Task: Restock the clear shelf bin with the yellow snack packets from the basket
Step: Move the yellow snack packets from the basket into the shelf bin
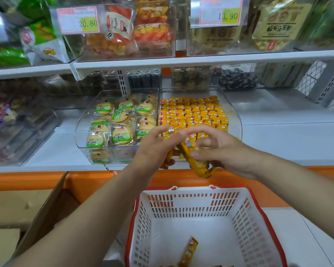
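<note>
A bundle of yellow snack packets (191, 151) is being held between both hands just in front of the clear shelf bin (234, 120), over its front lip. The left hand (156, 149) is being kept at the bundle's nine o'clock, its grip curled round the packets from above; a yellow end is showing under the palm at six o'clock. The right hand (226, 151) is being kept at three o'clock, its thumb being pressed against the bundle's side while the lower ends of the packets are being pinched against the palm; the upper fingers are being arched loosely above the packets, apart from them. The bundle is being tilted, its top pointing toward eleven o'clock and its bottom toward five o'clock.

At twelve o'clock from the grip, the bin is being filled by tidy rows of matching packets (193, 112). At the bin's nine o'clock, touching it, a second clear bin (80, 132) is being occupied by round biscuits in green-labelled wrappers (121, 133).

At six o'clock from the hands, well below them, a white basket with a red rim (191, 188) is being seen from above. One lone packet (189, 251) is lying on its floor near the six o'clock edge, with more ends barely showing at the frame's bottom. A cardboard box (27, 205) is standing at the basket's nine o'clock.
</note>
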Demonstrator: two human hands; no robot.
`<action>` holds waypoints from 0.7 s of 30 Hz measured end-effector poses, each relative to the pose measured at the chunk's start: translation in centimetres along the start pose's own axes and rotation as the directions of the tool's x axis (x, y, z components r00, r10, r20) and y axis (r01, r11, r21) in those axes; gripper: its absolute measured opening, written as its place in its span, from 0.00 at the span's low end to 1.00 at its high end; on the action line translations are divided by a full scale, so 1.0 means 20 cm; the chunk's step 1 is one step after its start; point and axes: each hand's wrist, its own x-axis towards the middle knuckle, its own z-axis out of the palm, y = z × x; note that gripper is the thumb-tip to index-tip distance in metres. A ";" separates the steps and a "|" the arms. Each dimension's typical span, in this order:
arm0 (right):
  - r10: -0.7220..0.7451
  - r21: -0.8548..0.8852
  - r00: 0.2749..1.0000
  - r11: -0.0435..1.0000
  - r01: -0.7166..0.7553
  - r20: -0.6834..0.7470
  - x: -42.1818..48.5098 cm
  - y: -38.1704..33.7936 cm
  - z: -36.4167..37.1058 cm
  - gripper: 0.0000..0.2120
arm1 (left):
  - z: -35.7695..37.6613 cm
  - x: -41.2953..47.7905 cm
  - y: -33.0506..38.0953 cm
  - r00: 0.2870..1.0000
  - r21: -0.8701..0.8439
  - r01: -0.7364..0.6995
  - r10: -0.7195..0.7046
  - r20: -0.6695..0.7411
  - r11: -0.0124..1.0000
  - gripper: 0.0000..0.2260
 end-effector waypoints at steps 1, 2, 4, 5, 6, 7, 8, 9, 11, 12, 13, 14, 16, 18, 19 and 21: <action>0.009 0.007 1.000 1.000 -0.009 -0.011 0.00 -0.01 0.01 0.27 | -0.02 0.00 0.00 1.000 0.002 0.005 -0.005 -0.011 1.000 0.26; 0.017 0.003 1.000 1.000 -0.017 -0.014 0.00 -0.02 0.01 0.28 | -0.05 0.01 0.01 1.000 0.001 0.009 -0.009 -0.026 1.000 0.23; 0.027 -0.006 0.999 1.000 -0.027 -0.033 0.02 -0.04 0.01 0.26 | -0.11 0.01 0.01 0.998 0.007 0.016 -0.016 -0.056 1.000 0.18; 0.024 -0.010 0.998 1.000 -0.025 -0.064 0.04 -0.04 0.01 0.24 | -0.15 0.01 0.02 0.998 0.023 0.009 -0.008 -0.061 1.000 0.18; 0.019 -0.017 0.993 1.000 -0.021 -0.115 0.07 -0.04 0.00 0.23 | -0.18 0.01 0.02 0.998 0.049 -0.009 0.012 -0.061 0.999 0.18; 0.012 -0.043 0.982 0.999 -0.021 -0.187 0.10 -0.04 0.00 0.22 | -0.22 0.01 0.02 0.997 0.080 -0.033 0.038 -0.061 0.996 0.19; -0.007 -0.093 0.963 0.996 -0.018 -0.269 0.14 -0.04 -0.01 0.22 | -0.25 0.01 0.02 0.996 0.113 -0.055 0.062 -0.062 0.992 0.19; -0.040 -0.156 0.938 0.988 -0.015 -0.344 0.19 -0.04 -0.03 0.22 | -0.28 0.01 0.02 0.995 0.142 -0.071 0.081 -0.064 0.987 0.20; -0.132 -0.261 0.891 0.965 0.016 -0.434 0.30 -0.06 -0.04 0.22 | -0.33 0.00 0.03 0.992 0.181 -0.090 0.104 -0.066 0.979 0.21; -0.172 -0.314 0.875 0.949 0.024 -0.453 0.37 -0.06 -0.05 0.22 | -0.36 0.00 0.03 0.992 0.182 -0.094 0.108 -0.066 0.979 0.21; -0.204 -0.380 0.865 0.925 0.016 -0.459 0.43 -0.06 -0.06 0.23 | -0.38 0.00 0.03 0.992 0.180 -0.096 0.110 -0.069 0.979 0.20; -0.229 -0.453 0.864 0.891 0.001 -0.448 0.49 -0.05 -0.06 0.24 | -0.39 0.00 0.03 0.990 0.185 -0.098 0.114 -0.078 0.978 0.20; -0.264 -0.601 0.883 0.799 -0.026 -0.389 0.61 -0.02 -0.06 0.23 | -0.41 0.00 0.02 0.987 0.209 -0.102 0.125 -0.102 0.973 0.19; -0.255 -0.739 0.914 0.671 -0.068 -0.315 0.69 0.02 -0.06 0.20 | -0.43 0.01 0.01 0.984 0.225 -0.107 0.135 -0.115 0.968 0.19; -0.231 -0.800 0.929 0.591 -0.102 -0.290 0.73 0.04 -0.06 0.18 | -0.43 0.01 0.01 0.983 0.235 -0.111 0.142 -0.118 0.966 0.20; -0.178 -0.884 0.947 0.435 -0.169 -0.269 0.77 0.07 -0.08 0.18 | -0.43 0.02 0.00 0.981 0.245 -0.116 0.151 -0.126 0.963 0.20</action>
